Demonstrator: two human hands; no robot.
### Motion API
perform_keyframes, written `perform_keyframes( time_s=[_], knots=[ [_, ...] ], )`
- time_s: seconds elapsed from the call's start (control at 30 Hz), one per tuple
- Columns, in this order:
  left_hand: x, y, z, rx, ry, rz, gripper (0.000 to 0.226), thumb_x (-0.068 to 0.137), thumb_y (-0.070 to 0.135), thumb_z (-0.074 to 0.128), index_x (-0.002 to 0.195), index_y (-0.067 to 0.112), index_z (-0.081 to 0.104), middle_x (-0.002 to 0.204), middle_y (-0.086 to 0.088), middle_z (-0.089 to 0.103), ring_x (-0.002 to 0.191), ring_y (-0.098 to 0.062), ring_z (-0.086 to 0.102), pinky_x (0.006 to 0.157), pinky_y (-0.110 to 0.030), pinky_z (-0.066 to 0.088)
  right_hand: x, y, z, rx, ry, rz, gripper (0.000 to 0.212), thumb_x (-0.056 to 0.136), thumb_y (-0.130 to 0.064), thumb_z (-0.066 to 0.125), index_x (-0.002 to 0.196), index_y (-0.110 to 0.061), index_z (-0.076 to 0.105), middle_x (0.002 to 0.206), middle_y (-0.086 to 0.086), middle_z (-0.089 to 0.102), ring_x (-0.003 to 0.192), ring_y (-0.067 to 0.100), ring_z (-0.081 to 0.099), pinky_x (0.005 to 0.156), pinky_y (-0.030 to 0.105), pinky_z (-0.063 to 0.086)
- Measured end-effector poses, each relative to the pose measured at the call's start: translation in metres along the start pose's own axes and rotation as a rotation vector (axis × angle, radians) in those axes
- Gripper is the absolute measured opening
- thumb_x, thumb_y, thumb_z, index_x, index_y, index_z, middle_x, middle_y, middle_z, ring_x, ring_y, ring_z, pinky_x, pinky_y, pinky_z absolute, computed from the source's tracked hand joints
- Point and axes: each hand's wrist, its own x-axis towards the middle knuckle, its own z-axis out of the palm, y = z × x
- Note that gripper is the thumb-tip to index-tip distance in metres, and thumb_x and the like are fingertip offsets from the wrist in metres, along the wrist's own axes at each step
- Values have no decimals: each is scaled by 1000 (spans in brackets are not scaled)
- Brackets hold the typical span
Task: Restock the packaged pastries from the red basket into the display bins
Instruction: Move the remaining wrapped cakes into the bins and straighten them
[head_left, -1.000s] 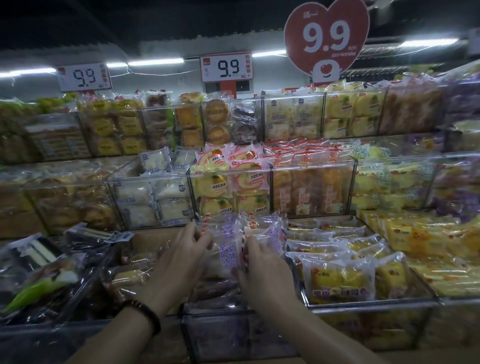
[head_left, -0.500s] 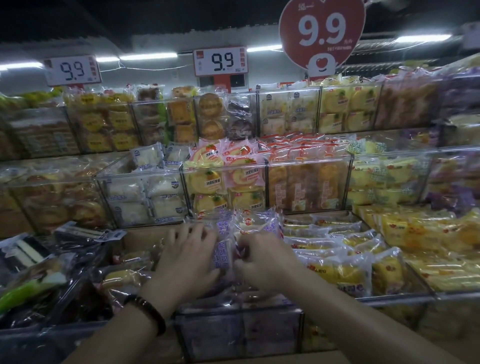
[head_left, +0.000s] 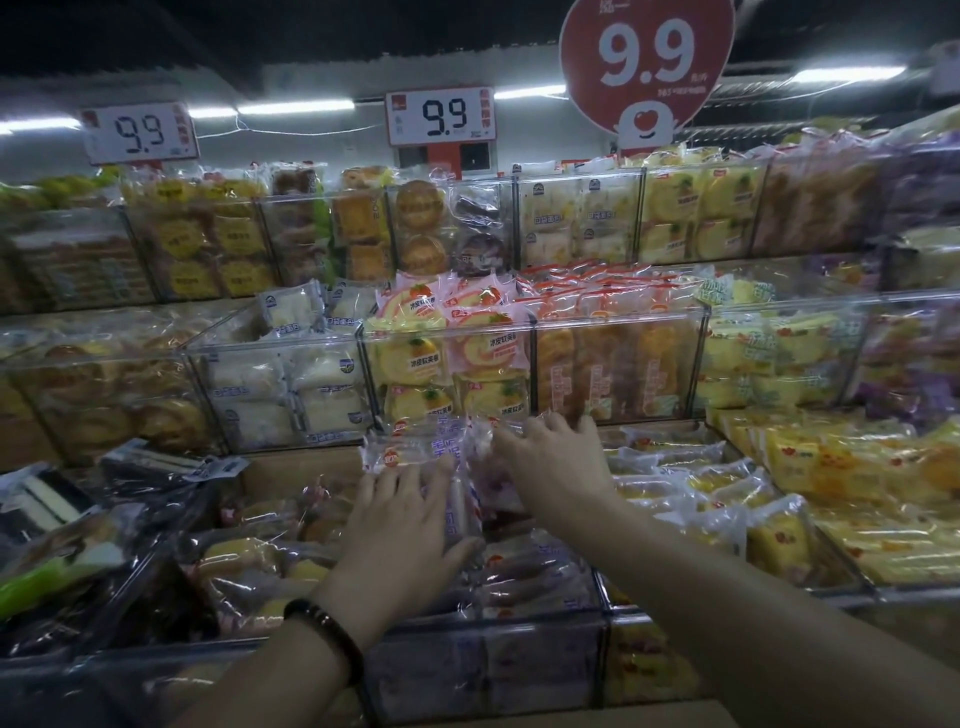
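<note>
Closest to me, two bare forearms reach in over the clear front wall of a display bin (head_left: 519, 670). A dark beaded bracelet (head_left: 324, 626) sits on the left wrist.

The left hand (head_left: 402, 525) lies palm down in that bin, its fingers (head_left: 387, 483) straight and spread, pressing on the packaged pastries (head_left: 415, 449). These are clear wrappers with purple print, standing on edge in the middle bin of the lowest row.

Just beyond, the right hand (head_left: 558, 462) stretches further back. Its fingers (head_left: 550, 423) are spread and only lightly bent, resting on the top edges of the rear packets. Neither hand is closed round a packet.

Dark-wrapped cakes (head_left: 78, 561) fill the bin to the left, and yellow packets (head_left: 779, 535) the bins to the right.

One tier up, behind clear fronts, sit white bread packs (head_left: 291, 384) and, beside them, pink-wrapped roll cakes (head_left: 452, 353).

Above the top tier stands a white 9.9 price card (head_left: 440, 115), with a red heart-shaped 9.9 sign (head_left: 647, 57) to its right.
</note>
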Motion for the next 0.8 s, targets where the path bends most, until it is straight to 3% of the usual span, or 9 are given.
perform_keyframes(
  time_s=[0.1, 0.17, 0.27, 0.4, 0.53, 0.67, 0.8],
  knots=[
    [-1, 8, -3, -9, -6, -19, 103, 93, 82, 38, 159, 37, -26, 148, -11, 50, 137, -34, 45, 117, -53, 29, 7, -4, -1, 0, -2, 118, 66, 94, -18, 71, 149, -28, 37, 131, 13, 58, 120, 37, 55, 88, 50, 51],
    [-1, 12, -5, 7, -33, -40, 102, 93, 82, 39, 161, 38, -24, 147, -12, 48, 137, -35, 43, 115, -54, 30, 10, -8, 1, 46, 9, 114, 63, 93, -19, 72, 146, -26, 39, 129, 13, 56, 117, 37, 54, 79, 46, 55],
    [1, 15, -2, -17, -50, -89, 98, 93, 80, 41, 161, 41, -16, 148, -10, 45, 137, -33, 42, 109, -54, 35, 11, -13, 7, 116, -8, 46, 57, 94, -23, 72, 143, -25, 42, 137, 13, 52, 126, 38, 51, 86, 50, 56],
    [1, 20, 5, -12, -27, -116, 96, 91, 81, 47, 160, 42, -8, 144, -9, 45, 133, -32, 44, 106, -51, 38, 13, -12, 16, 176, -32, 26, 49, 98, -15, 66, 142, -26, 46, 142, 12, 47, 135, 39, 44, 88, 51, 57],
    [2, 25, 9, 23, -6, -151, 98, 89, 80, 52, 160, 40, -1, 141, -10, 45, 129, -32, 45, 102, -50, 41, 16, -4, 10, 353, -110, 69, 38, 96, -29, 68, 133, -29, 57, 141, 10, 48, 136, 36, 42, 97, 51, 51],
    [6, 26, 15, 16, -14, -201, 93, 88, 82, 51, 157, 38, 8, 138, -11, 39, 126, -32, 41, 102, -53, 38, 20, 8, 1, 419, -183, 36, 49, 85, -36, 72, 131, -33, 60, 135, 5, 51, 127, 30, 50, 95, 45, 54],
    [9, 23, 27, -21, 75, -204, 90, 81, 85, 54, 151, 34, 29, 126, -9, 40, 114, -32, 43, 95, -57, 41, 16, 21, -9, 365, -171, 48, 68, 81, -28, 79, 143, -32, 51, 132, 5, 46, 125, 29, 45, 92, 46, 56]
  ],
)
